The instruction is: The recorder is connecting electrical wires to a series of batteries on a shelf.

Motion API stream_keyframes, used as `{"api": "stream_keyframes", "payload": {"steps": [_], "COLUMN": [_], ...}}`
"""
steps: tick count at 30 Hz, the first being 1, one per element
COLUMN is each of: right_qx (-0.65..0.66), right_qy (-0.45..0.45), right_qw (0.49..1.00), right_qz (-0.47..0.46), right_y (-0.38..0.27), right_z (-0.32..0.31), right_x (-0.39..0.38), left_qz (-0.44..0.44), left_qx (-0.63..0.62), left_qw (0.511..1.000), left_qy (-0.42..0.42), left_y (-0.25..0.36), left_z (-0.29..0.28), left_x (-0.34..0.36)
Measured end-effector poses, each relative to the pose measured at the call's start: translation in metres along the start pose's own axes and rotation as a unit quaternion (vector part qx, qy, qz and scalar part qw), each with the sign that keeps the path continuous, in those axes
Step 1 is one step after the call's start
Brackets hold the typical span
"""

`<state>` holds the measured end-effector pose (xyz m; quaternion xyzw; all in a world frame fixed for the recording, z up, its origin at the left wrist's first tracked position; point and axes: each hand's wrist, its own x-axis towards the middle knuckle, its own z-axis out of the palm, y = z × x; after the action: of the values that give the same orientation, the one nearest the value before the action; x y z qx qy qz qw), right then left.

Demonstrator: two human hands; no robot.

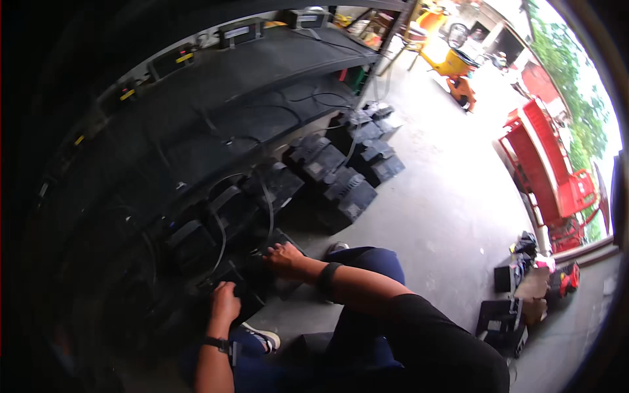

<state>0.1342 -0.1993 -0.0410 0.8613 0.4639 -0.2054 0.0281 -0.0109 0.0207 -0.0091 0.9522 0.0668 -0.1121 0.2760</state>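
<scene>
Low on the floor in front of me stands a dark, blocky battery-like box, hard to make out in the shadow. My left hand is closed at its near left side, fingers curled in against the dark casing. Further right, my right hand is bent over the top of the dark boxes, its fingers curled down. What either hand grips is lost in the dark. Close beyond the hands, a thin grey cable runs down to the boxes from the shelf side.
Several similar black boxes stand in rows along a dark shelf rack, which carries chargers and loose cables. To the right lie black cases on the grey floor. A red cart and a yellow scooter stand farther off.
</scene>
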Motion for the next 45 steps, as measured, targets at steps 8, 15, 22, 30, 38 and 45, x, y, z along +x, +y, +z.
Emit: {"api": "stream_keyframes", "payload": {"steps": [8, 15, 22, 30, 38, 45], "right_qx": [-0.048, -0.038, -0.067, -0.064, -0.038, -0.032], "right_qy": [-0.019, 0.013, -0.036, 0.023, 0.02, 0.015], "right_qw": [0.999, 0.999, 0.997, 0.997, 0.998, 0.999], "right_qz": [0.002, 0.01, 0.023, 0.036, -0.042, 0.022], "right_y": [0.0, -0.007, 0.002, 0.005, -0.004, 0.005], "right_z": [0.014, 0.012, 0.011, -0.008, 0.022, -0.025], "right_x": [0.015, 0.004, 0.011, 0.006, 0.01, 0.002], "left_qz": [-0.055, -0.037, -0.056, -0.067, -0.101, -0.124], "left_qx": [0.06, 0.005, 0.042, 0.043, 0.081, 0.087], "left_qw": [0.996, 0.999, 0.998, 0.997, 0.99, 0.988], "left_qy": [-0.025, -0.03, -0.001, -0.015, -0.064, -0.004], "left_y": [-0.006, 0.01, 0.009, -0.015, 0.012, -0.022], "left_z": [-0.005, -0.012, -0.02, -0.007, -0.02, -0.013], "left_x": [-0.011, -0.01, -0.012, -0.016, -0.004, -0.016]}}
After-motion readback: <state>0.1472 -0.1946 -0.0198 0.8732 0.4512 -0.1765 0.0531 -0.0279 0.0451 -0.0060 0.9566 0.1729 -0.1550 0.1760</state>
